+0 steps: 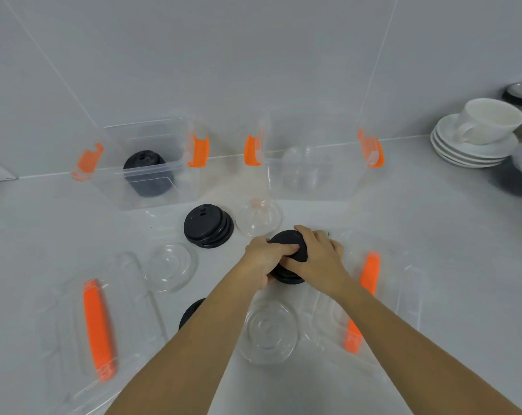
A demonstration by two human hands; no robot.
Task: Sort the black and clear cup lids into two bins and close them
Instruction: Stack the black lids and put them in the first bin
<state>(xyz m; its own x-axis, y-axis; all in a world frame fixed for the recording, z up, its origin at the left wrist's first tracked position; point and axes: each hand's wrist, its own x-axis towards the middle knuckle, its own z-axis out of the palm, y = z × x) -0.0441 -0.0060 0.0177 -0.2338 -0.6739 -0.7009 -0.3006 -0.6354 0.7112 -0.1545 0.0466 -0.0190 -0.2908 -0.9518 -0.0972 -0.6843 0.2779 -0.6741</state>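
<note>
My left hand (264,259) and my right hand (319,259) together grip a stack of black lids (289,250) at the counter's middle. Another black lid stack (208,226) lies just left of them, and a further black lid (191,313) peeks out beside my left forearm. Clear lids lie around: a domed one (258,218), a flat one (171,266) and one (270,330) between my arms. The left bin (143,163) holds black lids (147,173). The right bin (313,166) holds clear lids (306,172).
Two clear bin covers with orange handles lie flat, one at the near left (98,327) and one at the near right (364,298). A white cup (487,121) on stacked saucers (472,151) stands at the far right. A tiled wall runs behind the bins.
</note>
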